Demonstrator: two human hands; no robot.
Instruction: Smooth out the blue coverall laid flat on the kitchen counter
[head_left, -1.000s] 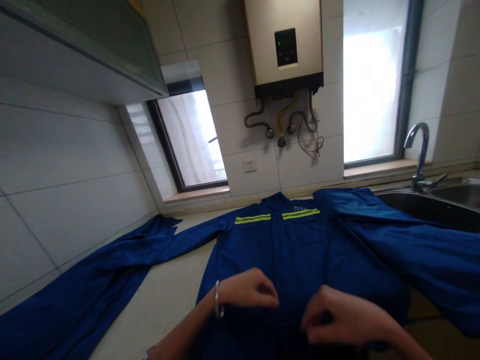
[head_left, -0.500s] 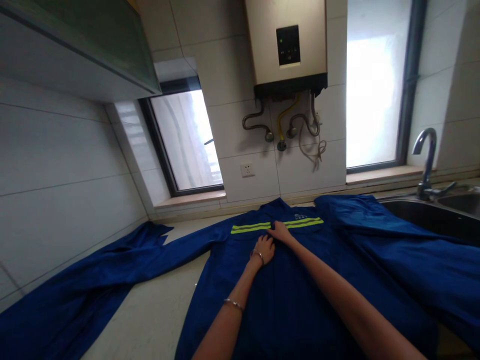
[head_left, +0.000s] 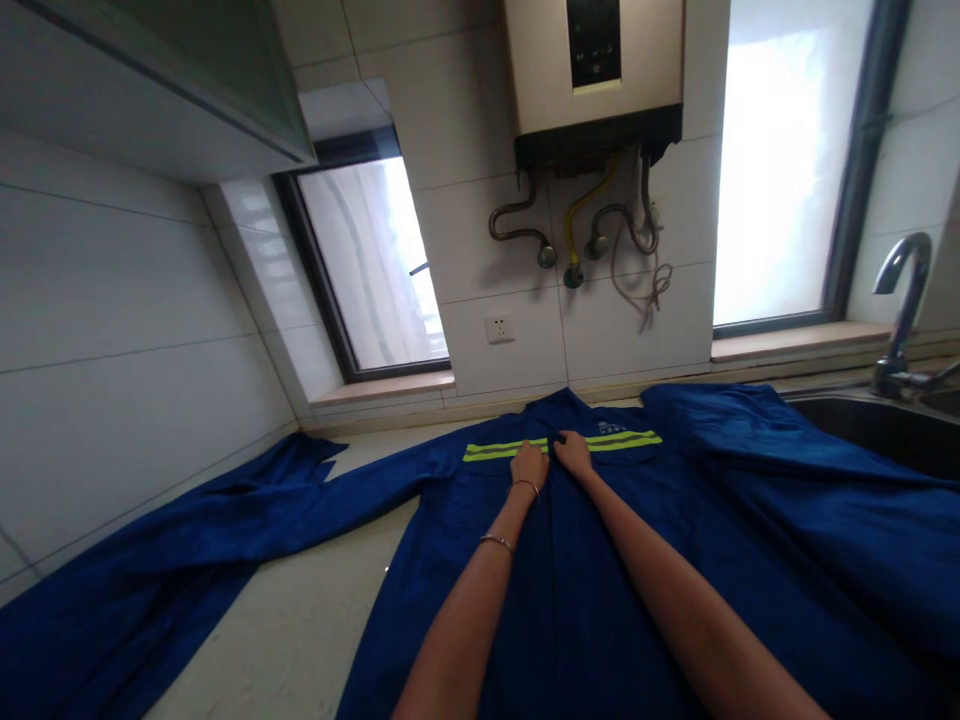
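A blue work jacket [head_left: 495, 560] lies spread front side up on the counter, its collar toward the wall and a yellow-green reflective stripe [head_left: 622, 441] across the chest. My left hand [head_left: 530, 465], with two bracelets on its wrist and forearm, is closed on the front placket at the stripe. Just right of it, my right hand [head_left: 574, 454] pinches the opposite edge of the jacket front. The fingertips of both hands are close together, and any fastener between them is too small to make out. One sleeve [head_left: 360, 500] stretches left.
More blue cloth [head_left: 810, 480] lies bunched on the right, reaching the sink [head_left: 840, 415] with its faucet [head_left: 904, 290]. At far left lies another blue cloth piece [head_left: 150, 570]. The pale counter [head_left: 300, 620] shows between. A water heater [head_left: 600, 60] hangs above; a cabinet [head_left: 187, 100] juts out upper left.
My left hand has moved up from below the stripe onto the placket beside my right hand. My right hand has shifted slightly right. The view has tilted down a little.
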